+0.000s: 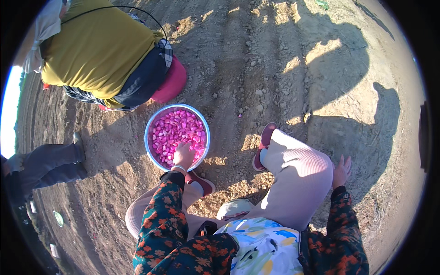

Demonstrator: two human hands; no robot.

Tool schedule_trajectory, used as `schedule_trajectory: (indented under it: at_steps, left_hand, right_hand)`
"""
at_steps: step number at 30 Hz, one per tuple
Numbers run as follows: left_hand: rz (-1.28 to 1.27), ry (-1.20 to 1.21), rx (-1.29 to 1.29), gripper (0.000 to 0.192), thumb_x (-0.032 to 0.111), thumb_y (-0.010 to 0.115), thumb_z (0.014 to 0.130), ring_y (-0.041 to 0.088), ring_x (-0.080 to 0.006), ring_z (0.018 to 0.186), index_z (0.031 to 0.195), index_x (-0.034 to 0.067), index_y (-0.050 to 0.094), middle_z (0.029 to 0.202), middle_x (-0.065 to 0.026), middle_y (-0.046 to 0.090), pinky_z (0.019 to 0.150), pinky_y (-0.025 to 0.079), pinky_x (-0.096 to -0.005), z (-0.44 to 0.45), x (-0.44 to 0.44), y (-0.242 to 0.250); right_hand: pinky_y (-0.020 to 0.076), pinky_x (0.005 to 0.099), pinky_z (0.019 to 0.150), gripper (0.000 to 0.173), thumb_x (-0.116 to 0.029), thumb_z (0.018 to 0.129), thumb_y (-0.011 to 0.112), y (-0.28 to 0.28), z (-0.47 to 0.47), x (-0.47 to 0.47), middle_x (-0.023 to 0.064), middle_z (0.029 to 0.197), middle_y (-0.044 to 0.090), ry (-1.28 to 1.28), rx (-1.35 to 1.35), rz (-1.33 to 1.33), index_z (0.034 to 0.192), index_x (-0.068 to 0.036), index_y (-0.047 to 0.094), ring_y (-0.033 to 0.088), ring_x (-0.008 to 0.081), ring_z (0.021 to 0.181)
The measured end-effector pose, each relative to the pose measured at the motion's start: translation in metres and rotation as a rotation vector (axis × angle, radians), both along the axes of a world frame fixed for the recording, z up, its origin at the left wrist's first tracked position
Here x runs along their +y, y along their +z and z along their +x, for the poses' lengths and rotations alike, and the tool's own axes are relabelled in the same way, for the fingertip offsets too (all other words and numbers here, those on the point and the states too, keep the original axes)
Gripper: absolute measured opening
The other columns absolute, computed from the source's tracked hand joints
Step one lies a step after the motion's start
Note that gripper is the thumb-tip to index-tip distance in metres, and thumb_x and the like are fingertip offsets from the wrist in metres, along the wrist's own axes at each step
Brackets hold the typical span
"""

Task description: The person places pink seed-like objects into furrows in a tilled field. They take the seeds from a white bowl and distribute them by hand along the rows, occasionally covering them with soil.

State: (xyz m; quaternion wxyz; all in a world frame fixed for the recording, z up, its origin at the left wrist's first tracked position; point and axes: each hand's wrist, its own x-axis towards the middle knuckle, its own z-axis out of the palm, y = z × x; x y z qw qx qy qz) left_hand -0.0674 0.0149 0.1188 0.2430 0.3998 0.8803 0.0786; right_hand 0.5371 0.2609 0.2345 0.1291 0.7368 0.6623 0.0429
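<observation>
A round metal basin stands on the soil, filled with bright pink, clove-like pieces. Inside its near side is my left hand, with a bracelet at the wrist; the fingertips reach among the pink pieces, and whether they grip any cannot be told. My right hand is beside my right knee, fingers apart and holding nothing. Both my sleeves are dark with orange flowers.
A person in a mustard top bends low just beyond the basin. Another person's legs are at the left. My maroon shoes rest on furrowed, clumpy soil. A pale rounded object lies between my legs.
</observation>
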Motion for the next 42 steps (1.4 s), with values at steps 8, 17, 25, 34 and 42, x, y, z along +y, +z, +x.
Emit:
schedule_trajectory:
  at_steps: [8,17,25,34,42]
  left_hand:
    - [-0.253,0.029,0.232,0.086,0.056,0.072,0.072,0.038,-0.0380,0.128,0.140,0.013,0.041,0.147,-0.0170,0.031,0.092,0.044,-0.0556,0.009,0.033,-0.040]
    - [-0.165,-0.073,0.088,0.065,0.040,0.072,0.075,0.048,-0.0366,0.113,0.129,0.009,0.050,0.126,-0.0161,0.046,0.084,0.049,-0.0499,-0.010,0.023,-0.046]
    - [-0.301,0.051,0.056,0.058,0.033,0.070,0.078,0.057,-0.0359,0.110,0.129,0.012,0.053,0.133,-0.0182,0.045,0.087,0.051,-0.0435,-0.012,0.034,-0.063]
    - [-0.019,0.169,-0.080,0.037,0.026,0.075,0.069,0.068,-0.0279,0.090,0.102,0.010,0.073,0.097,-0.0147,0.071,0.085,0.052,-0.0363,-0.076,-0.008,-0.045]
    - [0.066,0.373,-0.123,0.031,0.026,0.078,0.070,0.068,-0.0201,0.072,0.096,0.009,0.074,0.078,-0.0114,0.071,0.069,0.053,-0.0316,-0.070,0.018,0.011]
  right_hand:
    - [0.0456,0.0406,0.098,0.048,-0.028,0.079,0.070,-0.081,-0.217,0.061,0.0219,0.134,0.050,0.618,0.679,-0.490,0.120,-0.005,0.059,0.053,0.0370,0.119]
    - [0.0508,0.0412,0.079,0.033,-0.024,0.081,0.063,-0.091,-0.278,0.060,0.0175,0.095,0.067,0.563,0.863,-0.693,0.109,-0.006,0.065,0.064,0.0344,0.090]
    - [0.0518,0.0355,0.075,0.037,-0.031,0.083,0.064,-0.125,-0.294,0.066,0.0140,0.091,0.069,0.701,0.952,-0.729,0.111,-0.007,0.066,0.068,0.0286,0.083]
    - [0.0515,0.0317,0.074,0.032,-0.024,0.085,0.067,-0.128,-0.347,0.081,0.0133,0.092,0.072,0.427,1.245,-0.854,0.109,-0.003,0.068,0.068,0.0193,0.082]
    - [0.0536,0.0316,0.077,0.029,-0.027,0.093,0.061,-0.105,-0.370,0.103,0.0040,0.101,0.067,-0.152,1.627,-1.406,0.112,-0.005,0.065,0.064,0.0145,0.090]
